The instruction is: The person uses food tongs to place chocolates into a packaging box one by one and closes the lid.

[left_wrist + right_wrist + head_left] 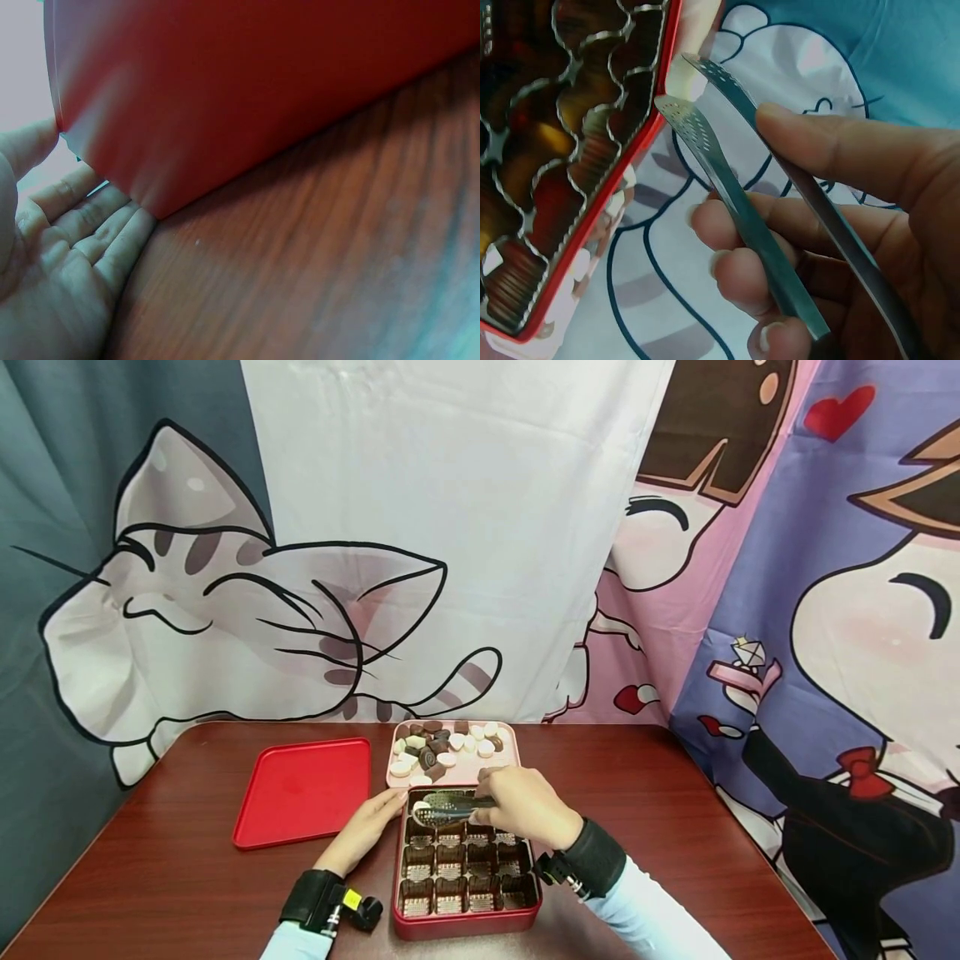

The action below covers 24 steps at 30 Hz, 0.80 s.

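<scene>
A red box with a dark compartment liner lies on the table near me. My right hand grips metal tongs over the box's far row. The tong tips pinch a white chocolate. In the right wrist view my fingers squeeze the tongs, with the white chocolate between the tips above the box rim. My left hand rests with straight fingers against the box's left side. The left wrist view shows those fingers touching the red wall.
A pink tray with several white and dark chocolates stands just behind the box. The red lid lies flat to the left. The dark wooden table ends at a cartoon-print curtain behind.
</scene>
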Motion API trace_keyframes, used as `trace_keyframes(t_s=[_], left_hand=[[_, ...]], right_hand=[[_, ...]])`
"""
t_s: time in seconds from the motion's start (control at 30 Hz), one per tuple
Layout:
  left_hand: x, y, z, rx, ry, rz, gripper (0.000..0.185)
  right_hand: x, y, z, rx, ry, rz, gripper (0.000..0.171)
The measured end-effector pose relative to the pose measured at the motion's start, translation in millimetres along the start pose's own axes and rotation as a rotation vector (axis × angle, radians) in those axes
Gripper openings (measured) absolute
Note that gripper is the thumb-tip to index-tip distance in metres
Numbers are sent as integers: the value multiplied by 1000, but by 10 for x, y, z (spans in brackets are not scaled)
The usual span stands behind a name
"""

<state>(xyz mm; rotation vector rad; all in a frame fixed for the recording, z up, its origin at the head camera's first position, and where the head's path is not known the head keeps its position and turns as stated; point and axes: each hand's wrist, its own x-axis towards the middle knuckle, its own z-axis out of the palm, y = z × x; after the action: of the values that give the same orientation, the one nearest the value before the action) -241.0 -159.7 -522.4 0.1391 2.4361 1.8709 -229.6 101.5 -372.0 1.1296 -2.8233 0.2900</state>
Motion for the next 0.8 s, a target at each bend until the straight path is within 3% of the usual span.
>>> trace_keyframes(t_s=[0.33, 0.8], left_hand=[[11, -10, -11, -23, -7, 14, 50], [2, -13, -1, -7, -6, 9, 51]], right_hand=[[-11, -19, 86, 15, -63, -14, 19], [36, 49, 26, 65, -67, 29, 20]])
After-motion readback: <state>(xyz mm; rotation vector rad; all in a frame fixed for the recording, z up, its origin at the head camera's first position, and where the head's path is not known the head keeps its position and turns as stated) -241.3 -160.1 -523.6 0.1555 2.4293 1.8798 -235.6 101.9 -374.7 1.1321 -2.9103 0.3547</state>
